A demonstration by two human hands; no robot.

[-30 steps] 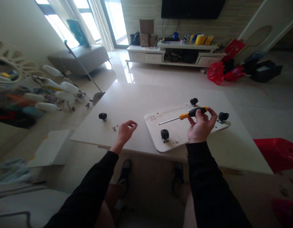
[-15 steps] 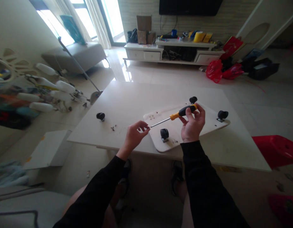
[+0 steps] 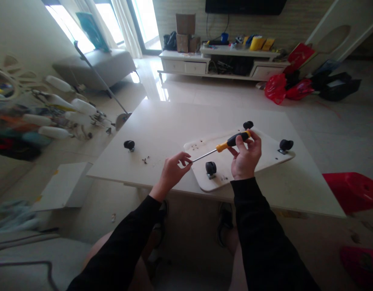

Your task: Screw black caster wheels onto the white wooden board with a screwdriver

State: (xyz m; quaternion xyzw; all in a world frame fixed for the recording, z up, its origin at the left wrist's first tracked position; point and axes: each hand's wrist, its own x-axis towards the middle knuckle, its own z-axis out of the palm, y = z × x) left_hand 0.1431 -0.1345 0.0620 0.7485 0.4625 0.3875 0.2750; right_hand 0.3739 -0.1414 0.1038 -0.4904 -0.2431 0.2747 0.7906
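Steady the screwdriver (image 3: 232, 141) in your right hand (image 3: 244, 161); your left hand (image 3: 172, 170) pinches its tip, perhaps with something tiny.

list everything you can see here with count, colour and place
screwdriver: one, yellow-black, right hand, tip at left fingertips
board: one, white, on table
board wheels: three, black, on board
loose wheel: one, black, table's left
screws: a few, dark, near loose wheel
table: one, white, centre
tv: one, black, far wall
cabinet: one, white, below tv
bench: one, grey, far left
plastic bags: several, red, far right
white box: one, floor left
clutter: uncountable, mixed colours, left
sleeves: two, black, foreground
hands: two, bare, left, right, over table
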